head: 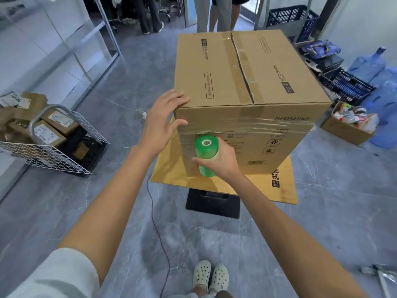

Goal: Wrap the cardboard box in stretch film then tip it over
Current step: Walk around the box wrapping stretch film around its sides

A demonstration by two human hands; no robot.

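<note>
Cardboard box [247, 87] stands upright on a flat cardboard sheet [279, 186], which lies on a low black base [212, 203] on the floor. A band of clear film [257, 125] crosses the box's near face just below its top edge; lower down that face looks mostly bare.

Left hand [163, 121]: fingers straight, flat on the box's near-left top corner, thumb down on the near face. It steadies the box, no grip.

Right hand [221, 162]: fingers curled round the green stretch film roll [206, 155], held upright against the box's near face by its left edge.

Judgement: wrapping is at an early stage, tip-over not yet due. To do it well:
- Hold tension on the film.
- Run the roll close to the box.
- Overlap each pass downward.
- Pin the box with the left hand so it does not turn on the sheet.

Far faces of the box are hidden, so coverage there is unknown.
</note>
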